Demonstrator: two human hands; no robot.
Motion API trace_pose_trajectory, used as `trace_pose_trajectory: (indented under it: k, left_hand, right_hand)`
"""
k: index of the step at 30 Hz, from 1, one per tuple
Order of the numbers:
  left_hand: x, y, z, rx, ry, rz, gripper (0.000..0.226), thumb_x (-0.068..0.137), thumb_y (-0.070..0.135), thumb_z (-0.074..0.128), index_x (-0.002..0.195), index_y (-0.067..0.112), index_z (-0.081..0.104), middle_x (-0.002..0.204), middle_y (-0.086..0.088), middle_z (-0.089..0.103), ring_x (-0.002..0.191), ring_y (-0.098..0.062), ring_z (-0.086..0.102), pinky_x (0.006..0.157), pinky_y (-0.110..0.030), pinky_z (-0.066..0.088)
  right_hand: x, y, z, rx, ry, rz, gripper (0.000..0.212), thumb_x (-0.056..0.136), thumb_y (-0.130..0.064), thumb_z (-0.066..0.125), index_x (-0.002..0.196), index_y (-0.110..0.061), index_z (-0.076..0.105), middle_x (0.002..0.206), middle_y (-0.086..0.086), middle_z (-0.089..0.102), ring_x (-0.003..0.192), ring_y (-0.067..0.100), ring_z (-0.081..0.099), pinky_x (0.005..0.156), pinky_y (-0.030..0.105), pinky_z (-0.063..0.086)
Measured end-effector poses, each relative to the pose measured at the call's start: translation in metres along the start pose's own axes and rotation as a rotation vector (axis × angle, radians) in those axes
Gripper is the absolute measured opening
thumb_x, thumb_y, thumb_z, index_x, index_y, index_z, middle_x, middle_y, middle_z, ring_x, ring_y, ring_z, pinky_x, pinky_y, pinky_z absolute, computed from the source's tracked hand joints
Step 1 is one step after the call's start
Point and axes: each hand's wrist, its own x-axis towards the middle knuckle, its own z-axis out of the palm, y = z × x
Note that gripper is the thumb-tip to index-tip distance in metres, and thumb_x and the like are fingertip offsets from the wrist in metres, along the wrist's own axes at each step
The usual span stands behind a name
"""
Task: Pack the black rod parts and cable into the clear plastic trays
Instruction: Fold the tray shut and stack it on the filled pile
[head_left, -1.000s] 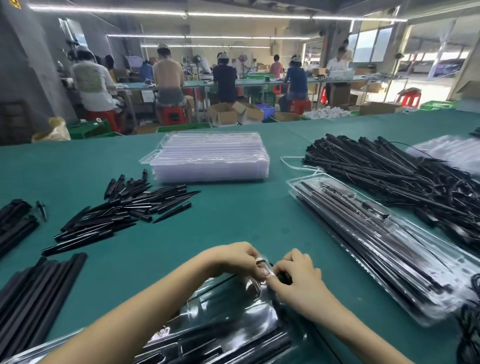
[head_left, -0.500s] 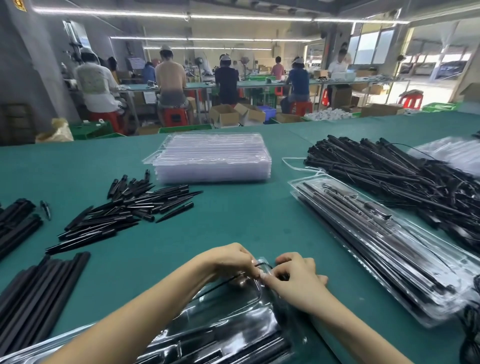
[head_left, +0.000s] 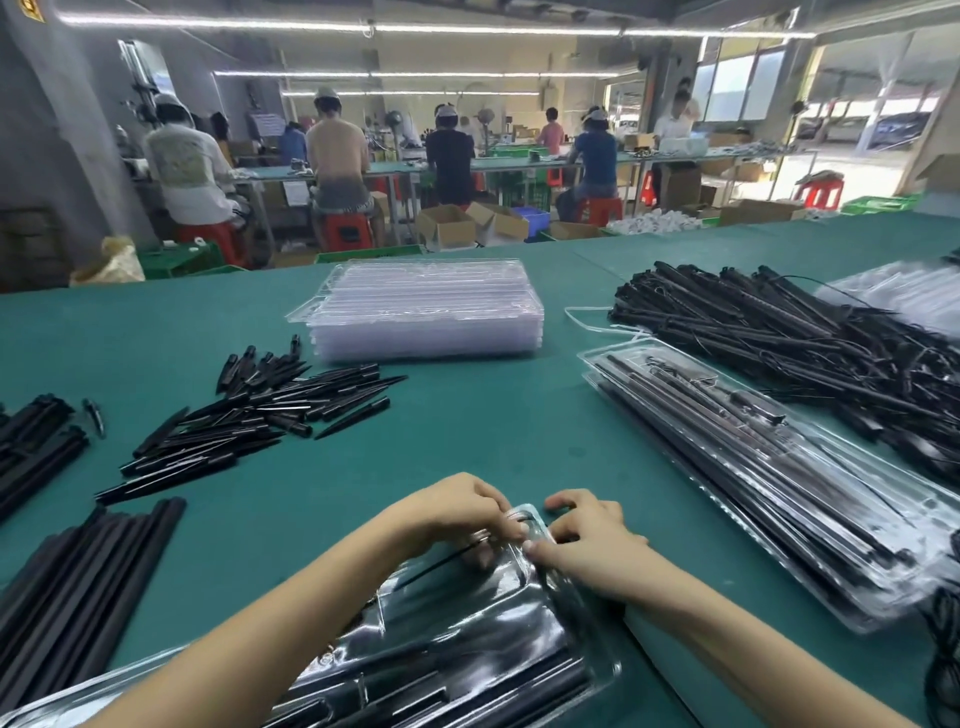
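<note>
A clear plastic tray (head_left: 483, 639) holding black rod parts lies in front of me on the green table. Both hands meet at its far end. My left hand (head_left: 457, 506) pinches the tray's rim with curled fingers, and a thin black cable (head_left: 441, 564) runs from under it into the tray. My right hand (head_left: 587, 540) pinches the same end from the right. What the fingertips hold beneath the plastic is hidden.
A stack of empty clear trays (head_left: 426, 312) stands at the table's middle back. Filled trays (head_left: 769, 467) are stacked at right, beside a heap of rods with cables (head_left: 810, 343). Pointed black parts (head_left: 249, 410) and black tubes (head_left: 57, 587) lie at left. People work at benches behind.
Both hands stay at the tray's far end, with small finger movements. The right hand's fingers have spread a little more over the rim.
</note>
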Motion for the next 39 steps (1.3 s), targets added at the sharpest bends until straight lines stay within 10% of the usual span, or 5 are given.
trace_pose_trajectory:
  k: [6,15,21,39]
  left_hand:
    - [0.001,-0.005,0.005,-0.118,0.076,0.025,0.008,0.081,0.006,0.071,0.077,0.010,0.064,0.063,-0.004,0.053,0.051,-0.010,0.044,0.048,-0.017,0.034]
    - [0.000,-0.004,0.013,-0.121,0.088,0.053,0.021,0.079,-0.001,0.067,0.065,0.015,0.062,0.055,-0.001,0.051,0.043,-0.009,0.042,0.045,-0.017,0.034]
    - [0.001,-0.003,0.016,-0.063,0.111,0.027,0.019,0.081,0.003,0.065,0.067,0.017,0.062,0.064,-0.005,0.054,0.049,-0.013,0.044,0.048,-0.019,0.036]
    - [0.005,-0.011,0.015,-0.104,0.057,0.079,0.017,0.084,0.004,0.064,0.073,0.016,0.060,0.059,-0.001,0.050,0.044,-0.011,0.043,0.044,-0.019,0.033]
  right_hand:
    - [-0.001,0.003,0.005,0.075,0.011,-0.009,0.029,0.083,-0.055,0.061,0.062,-0.036,0.054,0.135,-0.024,0.035,0.126,0.005,0.023,0.084,0.031,0.019]
    - [-0.001,-0.004,0.017,0.323,0.105,0.230,0.026,0.078,-0.041,0.069,0.095,-0.039,0.050,0.122,-0.009,0.052,0.116,0.018,0.039,0.065,0.013,0.024]
    - [-0.006,-0.007,0.018,0.235,0.117,0.249,0.027,0.081,-0.047,0.065,0.090,-0.028,0.047,0.118,-0.003,0.044,0.112,0.026,0.044,0.082,0.028,0.033]
    - [-0.002,0.005,0.004,0.033,0.034,0.067,0.030,0.081,-0.053,0.064,0.063,-0.032,0.053,0.122,-0.022,0.035,0.109,0.001,0.019,0.083,0.031,0.017]
